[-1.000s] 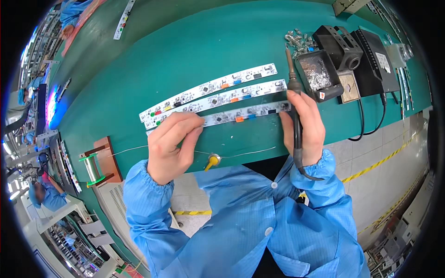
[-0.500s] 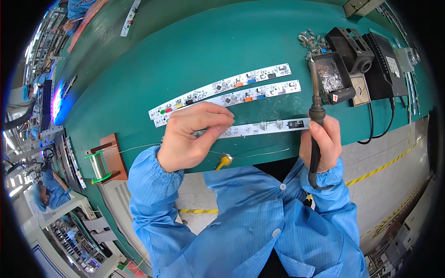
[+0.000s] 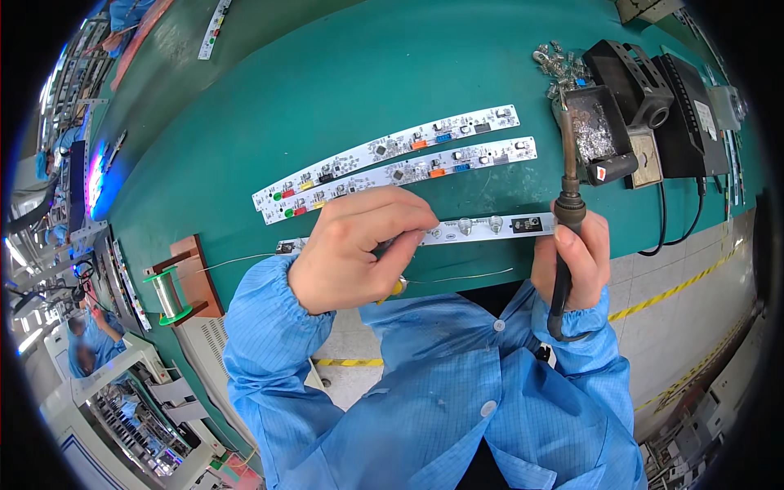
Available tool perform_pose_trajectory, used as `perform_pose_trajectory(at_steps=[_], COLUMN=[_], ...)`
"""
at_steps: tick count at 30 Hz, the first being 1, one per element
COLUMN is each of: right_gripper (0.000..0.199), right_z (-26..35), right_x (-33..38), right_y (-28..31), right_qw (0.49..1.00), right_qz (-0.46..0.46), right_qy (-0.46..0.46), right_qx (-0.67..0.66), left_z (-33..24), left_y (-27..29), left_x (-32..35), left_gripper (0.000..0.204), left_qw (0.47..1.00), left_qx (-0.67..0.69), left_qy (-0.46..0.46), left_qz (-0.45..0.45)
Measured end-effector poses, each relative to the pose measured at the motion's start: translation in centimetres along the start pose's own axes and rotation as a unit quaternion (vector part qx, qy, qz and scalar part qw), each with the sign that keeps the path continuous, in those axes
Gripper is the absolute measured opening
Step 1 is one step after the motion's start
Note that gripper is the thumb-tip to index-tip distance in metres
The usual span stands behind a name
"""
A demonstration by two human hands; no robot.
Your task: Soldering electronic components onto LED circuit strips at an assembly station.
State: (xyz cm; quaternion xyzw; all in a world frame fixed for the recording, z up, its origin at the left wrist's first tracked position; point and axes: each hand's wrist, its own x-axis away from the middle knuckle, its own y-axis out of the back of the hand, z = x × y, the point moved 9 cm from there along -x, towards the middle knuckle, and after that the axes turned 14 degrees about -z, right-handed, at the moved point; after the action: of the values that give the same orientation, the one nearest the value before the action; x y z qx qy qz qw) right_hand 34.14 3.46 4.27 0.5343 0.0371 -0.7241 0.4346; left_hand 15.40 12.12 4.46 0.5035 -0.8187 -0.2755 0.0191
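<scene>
A narrow white circuit board (image 3: 502, 228) lies near the table's front edge, two clear round parts and a black part on it. Over its middle, my left hand (image 3: 359, 245) is closed with thumb and fingers pinched together just above the board; what is between the fingertips is hidden. My right hand (image 3: 581, 253) grips a soldering iron (image 3: 570, 184), its tip pointing away from me, beside the board's right end. Beyond lie two more white circuit boards (image 3: 384, 149) (image 3: 490, 158) with coloured connectors. A yellow-topped part (image 3: 398, 288) shows partly behind my left hand.
A spool of solder wire (image 3: 170, 296) stands by a brown wooden block (image 3: 198, 278) at left; loose wire (image 3: 465, 278) runs near the front edge. At right are a black tray (image 3: 594, 135), an iron holder (image 3: 629, 86), a black box (image 3: 688, 118) and a pile of small clear parts (image 3: 559, 69).
My left hand has moved right along the near board, now covering most of the yellow-topped part. The iron stays in my right hand; the view has shifted slightly.
</scene>
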Motion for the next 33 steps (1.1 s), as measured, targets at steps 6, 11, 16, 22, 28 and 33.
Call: perform_pose_trajectory(at_steps=[6,11,16,22,28,33], right_gripper=[0.061,0.063,0.064,0.064,0.062,0.062], right_z=[0.0,0.0,0.1,0.1,0.0,0.0], right_x=[0.1,0.0,0.0,0.0,0.1,-0.1], right_y=[-0.1,0.0,-0.1,-0.1,-0.2,-0.1], right_qw=[1.000,1.000,1.000,1.000,1.000,1.000], right_qz=[-0.004,-0.006,-0.009,-0.015,-0.014,-0.018], right_qy=[-0.002,0.000,-0.003,0.003,-0.001,0.006], right_qx=[0.003,0.003,0.000,0.001,-0.002,-0.003], left_z=[0.1,0.1,0.1,-0.1,-0.7,-1.3], left_y=[-0.1,-0.3,-0.3,-0.5,-0.4,-0.6], left_x=[0.0,-0.1,-0.1,0.1,0.8,1.4], left_gripper=[0.022,0.020,0.020,0.019,0.021,0.026], left_qw=[1.000,1.000,1.000,1.000,0.998,0.992], left_qx=[-0.001,-0.002,0.004,0.005,-0.027,-0.078], left_qy=[0.001,0.004,-0.006,-0.018,-0.052,-0.075], left_qz=[0.008,0.008,0.006,0.005,-0.038,-0.062])
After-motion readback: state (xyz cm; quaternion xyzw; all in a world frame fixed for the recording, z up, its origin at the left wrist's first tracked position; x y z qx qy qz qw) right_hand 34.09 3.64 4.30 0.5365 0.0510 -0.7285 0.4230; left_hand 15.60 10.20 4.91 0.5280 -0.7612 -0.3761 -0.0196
